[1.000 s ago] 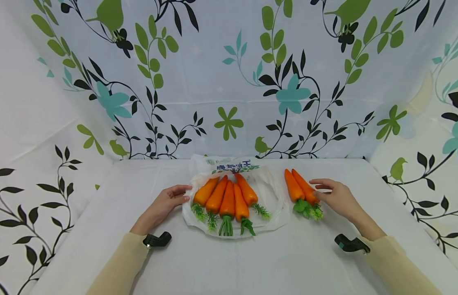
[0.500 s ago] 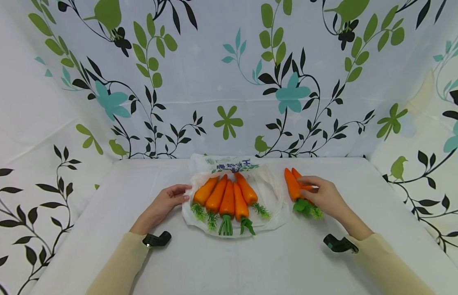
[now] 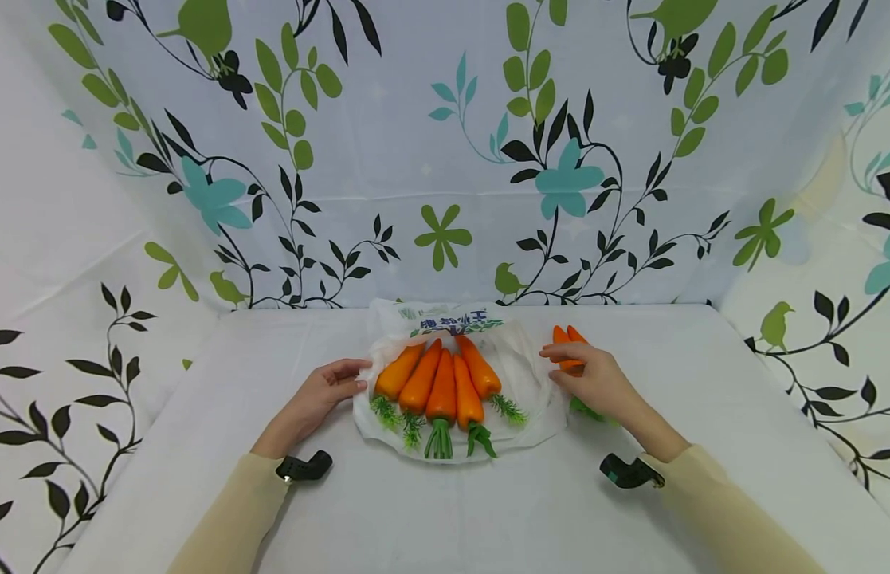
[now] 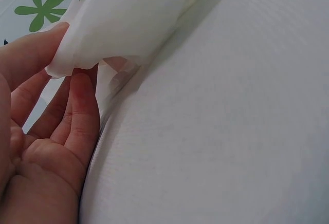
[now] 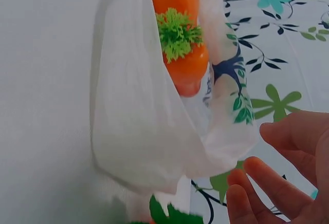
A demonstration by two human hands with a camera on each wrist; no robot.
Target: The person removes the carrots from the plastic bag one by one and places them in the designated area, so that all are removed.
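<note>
A white plastic bag (image 3: 534,375) with printed lettering lies at the middle of the table, its mouth spread open. Several orange carrots (image 3: 442,387) with green tops lie fanned out on it. My left hand (image 3: 326,395) pinches the bag's left edge between thumb and fingers, as the left wrist view shows. At the opposite edge is my right hand (image 3: 595,381), its thumb and fingers parted around a gap beside the bag's rim. Two more carrots (image 3: 558,335) lie outside the bag on the right, largely hidden under the right hand in the head view.
A white cloth covers the table (image 3: 445,518). Behind it hangs a curtain (image 3: 387,159) printed with leaves and birds, and similar cloth flanks both sides. Each wrist carries a small black camera, such as the left camera (image 3: 306,466).
My right hand has moved left, from beside the two loose carrots, across them to the bag's right edge. The left hand has stayed at the bag's left edge.
</note>
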